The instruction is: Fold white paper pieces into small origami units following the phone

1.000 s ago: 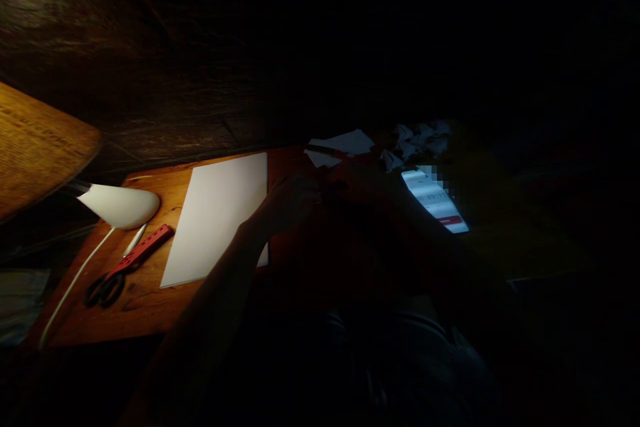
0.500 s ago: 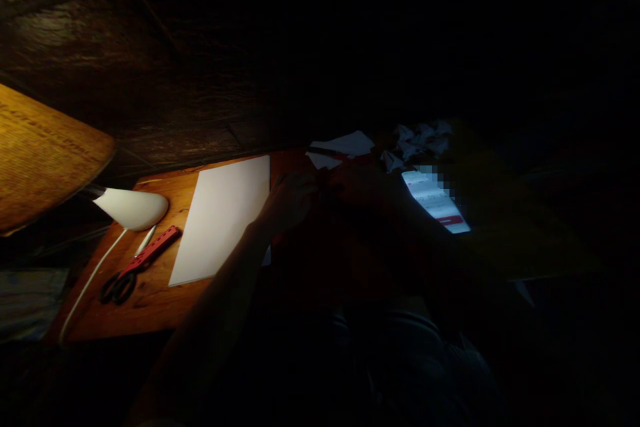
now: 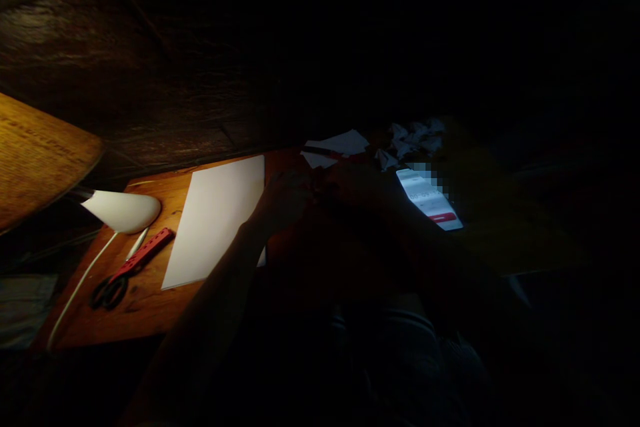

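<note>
The scene is very dark. My left hand (image 3: 285,197) and my right hand (image 3: 353,187) meet over the middle of the wooden table (image 3: 150,300). Their fingers look curled together around something small and dark that I cannot make out. A white sheet of paper (image 3: 217,217) lies flat just left of my left hand, and my left forearm crosses its lower right corner.
A lit phone (image 3: 429,199) lies right of my hands. White paper scraps (image 3: 336,144) and crumpled paper (image 3: 415,137) sit at the back. At the left are a white lamp head (image 3: 123,211), its cord (image 3: 80,290), a pen (image 3: 136,244), a red ruler (image 3: 147,250) and scissors (image 3: 107,290).
My hands stay together at the same spot. Only the view shifts slightly right and then back left.
</note>
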Available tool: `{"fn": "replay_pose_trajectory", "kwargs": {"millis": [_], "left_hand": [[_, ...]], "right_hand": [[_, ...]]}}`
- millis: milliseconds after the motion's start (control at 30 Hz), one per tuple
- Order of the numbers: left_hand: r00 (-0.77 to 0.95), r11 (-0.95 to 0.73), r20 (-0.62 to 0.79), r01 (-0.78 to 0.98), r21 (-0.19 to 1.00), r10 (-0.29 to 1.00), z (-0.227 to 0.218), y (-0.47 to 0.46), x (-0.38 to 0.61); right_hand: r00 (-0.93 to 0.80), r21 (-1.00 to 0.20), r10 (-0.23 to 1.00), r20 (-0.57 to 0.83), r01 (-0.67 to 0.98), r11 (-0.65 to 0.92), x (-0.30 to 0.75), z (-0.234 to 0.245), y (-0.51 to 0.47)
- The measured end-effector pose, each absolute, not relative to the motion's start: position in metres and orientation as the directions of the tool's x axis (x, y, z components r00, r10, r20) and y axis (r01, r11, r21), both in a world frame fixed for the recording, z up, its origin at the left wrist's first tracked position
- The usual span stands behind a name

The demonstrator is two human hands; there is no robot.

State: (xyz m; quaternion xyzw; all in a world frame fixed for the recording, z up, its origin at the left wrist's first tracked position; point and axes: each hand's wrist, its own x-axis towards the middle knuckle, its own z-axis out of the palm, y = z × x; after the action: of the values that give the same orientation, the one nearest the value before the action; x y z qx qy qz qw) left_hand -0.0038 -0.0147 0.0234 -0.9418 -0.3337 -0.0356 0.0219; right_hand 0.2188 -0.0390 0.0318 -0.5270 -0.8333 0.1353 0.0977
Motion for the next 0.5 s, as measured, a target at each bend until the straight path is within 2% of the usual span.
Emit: {"fn": "replay_pose_trajectory", "kwargs": {"millis": [200, 500], "left_hand": [[0.777, -0.778, 0.062, 0.628, -0.007, 0.627, 0.0256, -0.0196, -0.0037], [0.775, -0.775, 0.045, 0.627, 0.072, 0.631, 0.0242, -0.0203, -0.0068]], "right_hand": [[-0.428, -0.341, 0.903, 0.032, 0.845, 0.413, 0.2193, 0.0290, -0.0375], [-0.434, -0.369, 0.901, 0.018, 0.834, 0.410, 0.2190, 0.0317, -0.0384]]}}
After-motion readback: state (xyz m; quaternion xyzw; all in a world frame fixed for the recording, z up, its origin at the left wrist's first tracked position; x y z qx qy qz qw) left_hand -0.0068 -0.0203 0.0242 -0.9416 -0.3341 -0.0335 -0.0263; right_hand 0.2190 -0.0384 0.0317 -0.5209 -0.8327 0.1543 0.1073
